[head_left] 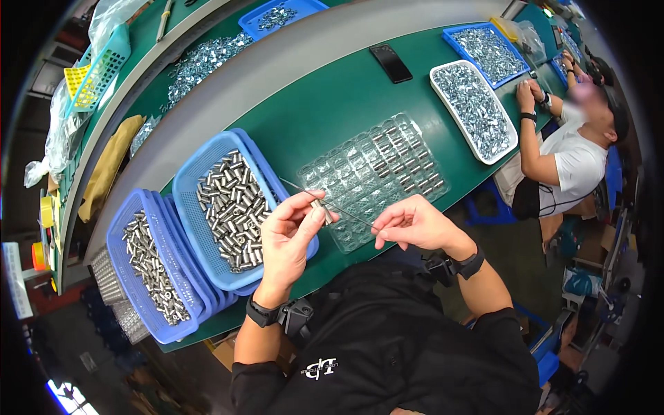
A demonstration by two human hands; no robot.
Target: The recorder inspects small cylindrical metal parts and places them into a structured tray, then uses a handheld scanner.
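Note:
My left hand [287,238] pinches a small shiny metal cylinder [322,211] in its fingertips, near the blue basket. A thin dark rod [351,216] runs past or through that cylinder; I cannot tell which. Its other end is between the closed fingertips of my right hand [420,225]. Beneath and beyond both hands lies a clear plastic pocket tray [332,169], with rows of metal cylinders in its right part. To the left, a blue basket [185,185] holds a heap of similar cylinders.
Another blue basket [131,277] of cylinders stands at the far left. A black phone [391,63] lies on the green table [304,104]. At the right are a white tray [510,138] and a blue tray [449,33] of metal parts. A co-worker [570,149] sits beyond them.

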